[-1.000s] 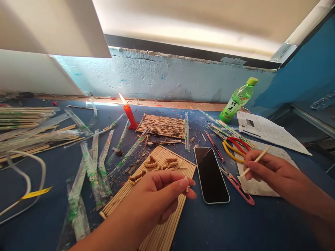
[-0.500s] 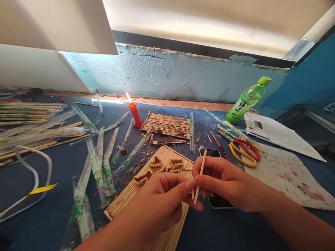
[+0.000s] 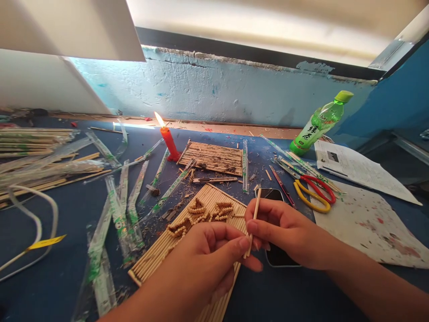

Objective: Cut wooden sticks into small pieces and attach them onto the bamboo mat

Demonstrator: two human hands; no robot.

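Thin wooden sticks, chopstick-like (image 3: 257, 206), are pinched between my two hands over the right edge of a panel of sticks laid side by side (image 3: 150, 259). My right hand (image 3: 281, 228) grips the longer stick between thumb and fingers, its upper end pointing up. With thumb and forefinger, my left hand (image 3: 221, 250) closes on the lower end, where a second stick seems to lie against it; the fingers partly hide this spot. Small built-up shapes of short stick pieces (image 3: 197, 212) stand on the panel. A phone (image 3: 281, 257) lies beneath my right hand.
A lit red candle (image 3: 169, 143) stands behind, beside a smaller stick panel (image 3: 211, 156) and a utility knife (image 3: 214, 180). Plastic wrappers (image 3: 117, 214) and wrapped chopsticks (image 3: 33, 138) cover the left. Scissors (image 3: 313, 192), a green bottle (image 3: 318, 125) and papers (image 3: 362, 174) are right.
The longer stick has shifted slightly, and its lower end now lies closer to my left thumb and the second stick. The camera view has moved a little.
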